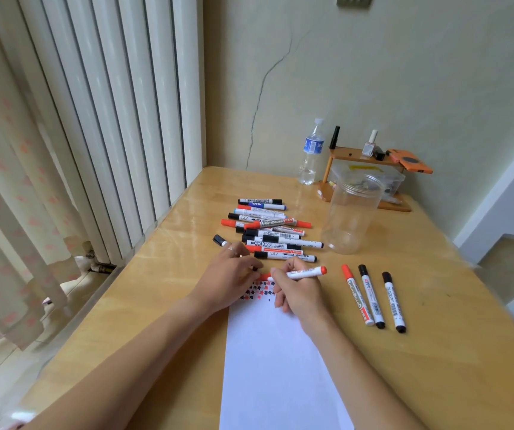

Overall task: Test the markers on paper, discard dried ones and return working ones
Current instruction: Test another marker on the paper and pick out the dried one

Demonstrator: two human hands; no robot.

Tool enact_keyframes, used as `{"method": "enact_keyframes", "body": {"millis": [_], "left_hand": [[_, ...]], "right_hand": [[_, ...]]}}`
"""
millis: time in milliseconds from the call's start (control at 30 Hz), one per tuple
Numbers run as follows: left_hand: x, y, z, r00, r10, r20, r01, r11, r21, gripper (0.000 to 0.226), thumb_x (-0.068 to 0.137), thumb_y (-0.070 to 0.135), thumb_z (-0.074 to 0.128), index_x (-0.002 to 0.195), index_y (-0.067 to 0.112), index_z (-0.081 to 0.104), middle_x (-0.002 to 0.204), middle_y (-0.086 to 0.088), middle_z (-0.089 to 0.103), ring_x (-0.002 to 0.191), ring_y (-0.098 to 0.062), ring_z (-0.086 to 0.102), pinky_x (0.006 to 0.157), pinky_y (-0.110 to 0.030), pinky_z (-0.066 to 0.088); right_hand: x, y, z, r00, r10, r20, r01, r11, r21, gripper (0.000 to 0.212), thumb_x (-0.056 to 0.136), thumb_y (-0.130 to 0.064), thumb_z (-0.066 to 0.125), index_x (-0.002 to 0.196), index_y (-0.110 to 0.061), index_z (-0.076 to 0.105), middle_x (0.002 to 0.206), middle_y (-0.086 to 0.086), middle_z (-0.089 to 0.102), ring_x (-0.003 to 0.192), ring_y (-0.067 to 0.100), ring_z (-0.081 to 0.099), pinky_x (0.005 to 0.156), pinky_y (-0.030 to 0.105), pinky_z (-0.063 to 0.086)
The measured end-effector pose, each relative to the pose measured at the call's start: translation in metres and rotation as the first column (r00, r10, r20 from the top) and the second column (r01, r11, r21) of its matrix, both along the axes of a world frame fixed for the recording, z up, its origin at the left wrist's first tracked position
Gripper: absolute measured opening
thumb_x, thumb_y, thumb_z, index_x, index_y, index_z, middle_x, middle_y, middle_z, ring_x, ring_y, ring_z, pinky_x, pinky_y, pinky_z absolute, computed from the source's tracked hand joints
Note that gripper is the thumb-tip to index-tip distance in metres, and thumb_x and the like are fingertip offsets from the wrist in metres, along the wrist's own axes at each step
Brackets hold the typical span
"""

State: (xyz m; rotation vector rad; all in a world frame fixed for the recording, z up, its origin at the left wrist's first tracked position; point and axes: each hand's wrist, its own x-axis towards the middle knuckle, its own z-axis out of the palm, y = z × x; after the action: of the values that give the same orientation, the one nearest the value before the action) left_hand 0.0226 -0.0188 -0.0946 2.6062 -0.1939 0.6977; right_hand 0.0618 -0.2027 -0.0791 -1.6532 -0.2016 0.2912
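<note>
My right hand grips a white marker with a red end, held nearly level above the top of the white paper. My left hand pinches a small red cap right at that marker's tip. Red and black test marks cover the paper's top edge. A pile of several markers lies just beyond my hands. Three capped markers lie side by side to the right of the paper. A clear plastic jar stands open behind them.
A water bottle and a small wooden shelf with bottles and an orange phone stand at the back against the wall. One black marker lies apart, left of the pile. The table's left edge runs along a radiator.
</note>
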Motion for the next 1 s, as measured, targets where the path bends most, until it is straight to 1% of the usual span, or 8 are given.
{"method": "enact_keyframes", "body": {"millis": [200,300,400,567,700,800,900,1000], "left_hand": [[0.011,-0.013,-0.005,0.999,0.018,0.038,-0.02,0.998,0.066,0.011,0.091,0.036,0.073,0.096,0.027,0.078,0.096,0.005,0.05,0.089,-0.018,0.046,0.076,-0.036,0.046],[0.003,-0.009,-0.002,0.995,0.044,0.088,-0.043,0.999,-0.011,0.009,0.091,0.031,0.074,0.097,0.024,0.073,0.099,0.005,0.054,0.093,-0.018,0.048,0.077,-0.032,0.044],[-0.009,-0.006,0.001,0.991,0.075,0.106,-0.064,0.993,-0.103,0.011,0.091,0.02,0.074,0.1,0.023,0.069,0.099,0.008,0.056,0.094,-0.013,0.05,0.078,-0.029,0.045],[-0.017,-0.007,-0.002,0.995,0.034,0.097,-0.021,0.991,-0.132,0.01,0.094,0.02,0.072,0.101,0.025,0.068,0.1,0.012,0.057,0.093,-0.009,0.05,0.078,-0.023,0.044],[-0.019,-0.008,-0.002,0.997,-0.03,0.065,0.037,0.992,-0.119,0.011,0.094,0.018,0.069,0.103,0.024,0.066,0.101,0.011,0.056,0.093,-0.01,0.051,0.076,-0.02,0.043],[-0.02,-0.006,-0.003,0.997,-0.054,0.06,0.06,0.992,-0.11,0.014,0.094,0.015,0.068,0.104,0.024,0.064,0.102,0.011,0.056,0.094,-0.011,0.052,0.076,-0.021,0.043],[-0.02,-0.006,-0.003,0.996,-0.029,0.088,0.04,0.991,-0.128,0.017,0.095,0.01,0.067,0.105,0.023,0.061,0.102,0.012,0.057,0.094,-0.013,0.054,0.078,-0.027,0.046],[-0.021,-0.007,-0.003,0.997,-0.022,0.079,0.034,0.989,-0.145,0.02,0.096,0.006,0.062,0.107,0.023,0.055,0.097,0.011,0.059,0.088,-0.014,0.054,0.074,-0.032,0.048]], "right_hand": [[0.007,-0.001,-0.002,0.993,-0.102,-0.062,0.107,0.99,0.096,0.022,0.098,-0.01,0.064,0.08,-0.011,0.053,0.06,0.008,0.056,0.042,0.019,0.05,0.038,0.023,0.034],[0.008,-0.002,-0.001,0.99,-0.098,-0.103,0.113,0.982,0.153,0.022,0.099,-0.011,0.064,0.079,-0.012,0.053,0.061,0.007,0.056,0.042,0.018,0.049,0.038,0.024,0.032],[0.009,-0.003,-0.001,0.996,-0.047,-0.076,0.06,0.983,0.173,0.022,0.099,-0.012,0.066,0.081,-0.011,0.052,0.063,0.007,0.056,0.043,0.017,0.048,0.039,0.024,0.031],[0.005,-0.002,0.001,0.998,0.065,-0.002,-0.063,0.984,0.167,0.021,0.098,-0.014,0.07,0.087,-0.01,0.053,0.064,0.007,0.056,0.043,0.016,0.047,0.041,0.024,0.027],[0.003,-0.005,0.001,0.979,0.191,0.075,-0.198,0.975,0.106,0.018,0.093,-0.009,0.075,0.091,-0.007,0.057,0.063,0.013,0.059,0.046,0.019,0.054,0.044,0.025,0.038],[0.001,-0.005,0.006,0.962,0.258,0.093,-0.265,0.961,0.073,0.018,0.092,-0.013,0.077,0.095,-0.006,0.061,0.071,0.009,0.066,0.056,0.024,0.062,0.051,0.029,0.045],[-0.002,-0.008,0.014,0.966,0.259,-0.004,-0.255,0.953,0.163,0.027,0.101,-0.038,0.065,0.101,-0.012,0.071,0.091,0.014,0.075,0.067,0.033,0.071,0.057,0.033,0.052],[0.004,-0.012,0.015,0.964,0.256,-0.072,-0.233,0.943,0.238,0.041,0.097,-0.039,0.051,0.106,-0.009,0.077,0.093,0.014,0.076,0.07,0.036,0.071,0.057,0.033,0.054]]}}
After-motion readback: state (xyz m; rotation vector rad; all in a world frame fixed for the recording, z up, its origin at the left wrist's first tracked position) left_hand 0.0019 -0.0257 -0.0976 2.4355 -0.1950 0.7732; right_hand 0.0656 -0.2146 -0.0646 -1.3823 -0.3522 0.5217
